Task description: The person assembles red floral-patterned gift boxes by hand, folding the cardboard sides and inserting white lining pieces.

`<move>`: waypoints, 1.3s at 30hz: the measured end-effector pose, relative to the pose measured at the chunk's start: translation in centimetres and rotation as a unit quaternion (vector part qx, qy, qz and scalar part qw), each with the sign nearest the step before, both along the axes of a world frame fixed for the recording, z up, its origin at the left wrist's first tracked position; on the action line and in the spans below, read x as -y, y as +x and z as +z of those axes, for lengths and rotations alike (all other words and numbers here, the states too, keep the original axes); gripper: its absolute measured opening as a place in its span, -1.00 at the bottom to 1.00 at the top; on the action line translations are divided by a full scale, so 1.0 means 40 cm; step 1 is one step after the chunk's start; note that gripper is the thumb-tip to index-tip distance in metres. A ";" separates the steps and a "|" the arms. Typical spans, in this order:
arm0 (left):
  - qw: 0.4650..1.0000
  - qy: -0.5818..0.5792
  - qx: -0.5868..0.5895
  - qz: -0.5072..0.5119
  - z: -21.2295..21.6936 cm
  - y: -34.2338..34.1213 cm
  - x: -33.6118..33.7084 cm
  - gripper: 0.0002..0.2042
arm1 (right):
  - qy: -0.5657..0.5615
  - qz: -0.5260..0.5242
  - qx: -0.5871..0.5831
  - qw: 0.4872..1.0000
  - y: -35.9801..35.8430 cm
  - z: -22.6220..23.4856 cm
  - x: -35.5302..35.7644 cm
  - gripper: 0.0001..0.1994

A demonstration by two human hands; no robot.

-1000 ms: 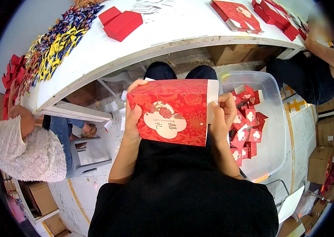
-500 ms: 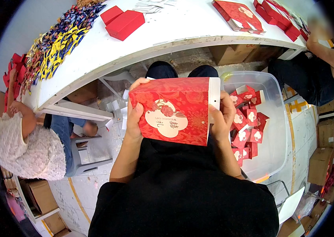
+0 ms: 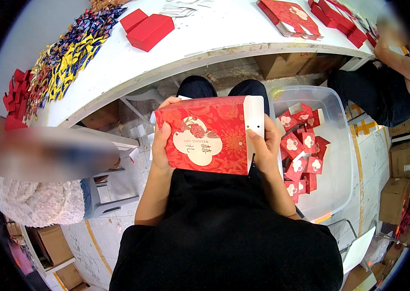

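Over my lap I hold a red gift box with a pale flower-shaped label and floral print. My left hand grips its left end, the thumb on the front and the other fingers behind. At the right end my right hand has its thumb on a white flap with small dark holes; its other fingers are mostly hidden behind. To my right stands a clear plastic tub, holding several small red boxes with pale flower labels.
A white table curves ahead, carrying red boxes, a stack of flat red printed cartons and a heap of colourful ribbons. One person sits at left, another at right. Cardboard boxes line the right side.
The gift box has shifted slightly left and turned, showing more of its white flap. My right thumb has moved onto the flap. The person at left has leaned nearer.
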State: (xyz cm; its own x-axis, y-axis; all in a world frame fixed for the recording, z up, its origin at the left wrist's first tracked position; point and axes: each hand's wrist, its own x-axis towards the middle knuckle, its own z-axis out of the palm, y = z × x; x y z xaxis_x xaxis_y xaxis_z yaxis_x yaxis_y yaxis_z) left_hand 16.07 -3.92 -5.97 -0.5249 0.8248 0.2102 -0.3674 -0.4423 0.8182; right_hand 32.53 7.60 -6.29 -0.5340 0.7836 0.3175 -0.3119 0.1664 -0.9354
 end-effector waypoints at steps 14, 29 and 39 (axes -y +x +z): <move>1.000 -0.008 -0.008 0.023 0.002 -0.005 -0.003 -0.43 | -0.085 0.006 -0.011 0.996 -0.030 -0.008 0.001 -0.86; 0.999 -0.025 -0.004 0.036 0.007 0.000 -0.005 -0.44 | 0.012 0.002 0.046 0.999 -0.025 -0.035 -0.025 -0.88; 0.999 -0.024 0.026 0.019 0.003 -0.002 -0.010 -0.45 | -0.075 0.054 0.025 0.995 -0.019 -0.042 -0.039 -0.85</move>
State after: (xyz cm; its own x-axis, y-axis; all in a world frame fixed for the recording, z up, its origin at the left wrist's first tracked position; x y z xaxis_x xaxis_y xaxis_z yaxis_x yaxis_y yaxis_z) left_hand 15.97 -3.53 -5.85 -0.5659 0.8119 0.1433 -0.3927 -0.4182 0.8191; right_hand 31.76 9.17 -7.98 -0.6298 0.7574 0.1722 -0.2724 -0.0078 -0.9621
